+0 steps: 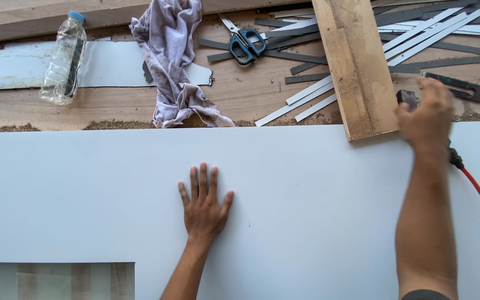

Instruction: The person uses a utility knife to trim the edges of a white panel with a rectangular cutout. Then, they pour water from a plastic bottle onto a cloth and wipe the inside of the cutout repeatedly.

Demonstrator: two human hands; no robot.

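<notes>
Seen from above: left hand (204,203) pressed flat, fingers spread, on smooth white panel (306,183) running left to right along the near side. Right hand (426,114), blurred, clenched over dark tool (408,98) at panel's far edge, beside rough wooden plank (354,66). Farther left: clear plastic bottle (62,61), crumpled grey rag (170,61), blue-handled scissors (245,44).

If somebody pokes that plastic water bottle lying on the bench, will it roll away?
Probably yes. The plastic bottle lies on its side and looks round, so a sideways nudge would likely roll it. It looks nearly empty, so it is probably light and easy to squash. The crumpled cloth beside it might stop it.
</notes>
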